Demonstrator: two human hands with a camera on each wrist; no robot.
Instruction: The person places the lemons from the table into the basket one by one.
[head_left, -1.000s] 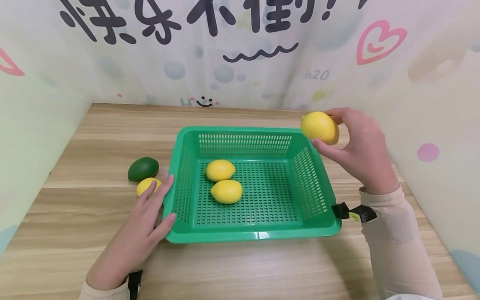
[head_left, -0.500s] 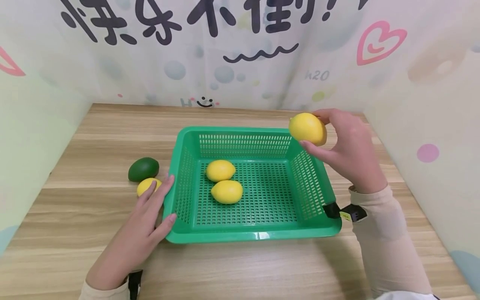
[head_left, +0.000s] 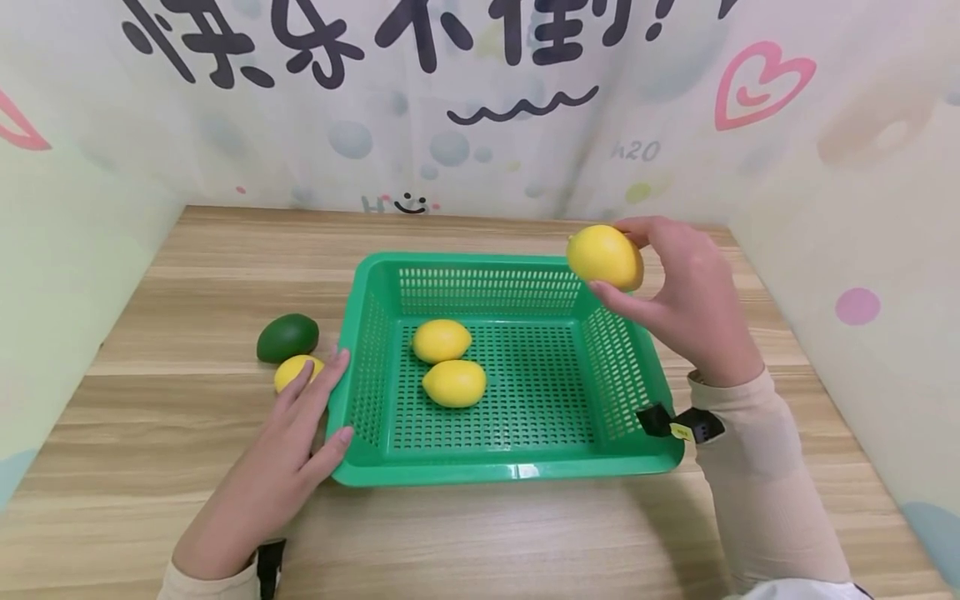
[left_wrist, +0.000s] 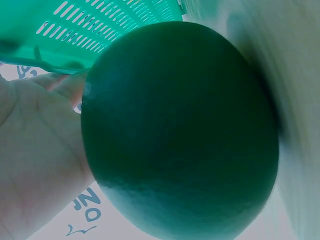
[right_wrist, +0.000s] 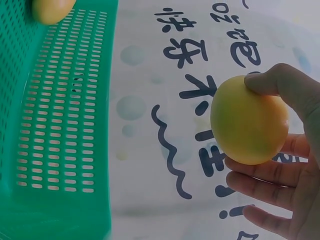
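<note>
My right hand (head_left: 693, 300) holds a yellow lemon (head_left: 604, 257) between thumb and fingers, above the back right corner of the green basket (head_left: 480, 475). That same lemon (right_wrist: 250, 120) shows in the right wrist view, with the thumb on one side. Two more lemons, one at the back (head_left: 442, 342) and one in front (head_left: 454, 383), lie on the basket floor. My left hand (head_left: 277, 458) rests on the basket's left rim with fairly straight fingers. Close under the left wrist camera sits a dark green rounded fruit (left_wrist: 180, 130); whether my palm touches it I cannot tell.
Left of the basket, a dark green fruit (head_left: 288, 337) and another yellow lemon (head_left: 294, 372), partly behind my left fingers, lie on the wooden table (head_left: 187, 333). A printed curtain (head_left: 300, 150) stands behind, with walls at both sides.
My right hand has moved left with the lemon, from outside the basket's right rim to over its back right corner. The left hand and the basket have stayed put.
</note>
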